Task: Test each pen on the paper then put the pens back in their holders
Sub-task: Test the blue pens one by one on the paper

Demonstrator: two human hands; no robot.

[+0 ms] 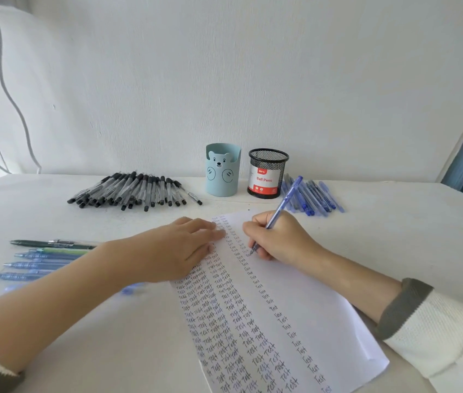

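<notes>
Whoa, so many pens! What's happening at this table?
A person is trying out pens. The right hand grips a blue pen, tip on the paper, adding to columns of "Test". The left hand lies flat on the paper. No pens stick out of the bear holder or the mesh holder; piles of black pens and blue pens lie beside them.

Left hand (179, 248): flat, palm down, fingers straight, forearm bare. Right hand (278, 236): fingers curled in writing grip round slim blue translucent plastic pen (287, 200), tip down.
</notes>
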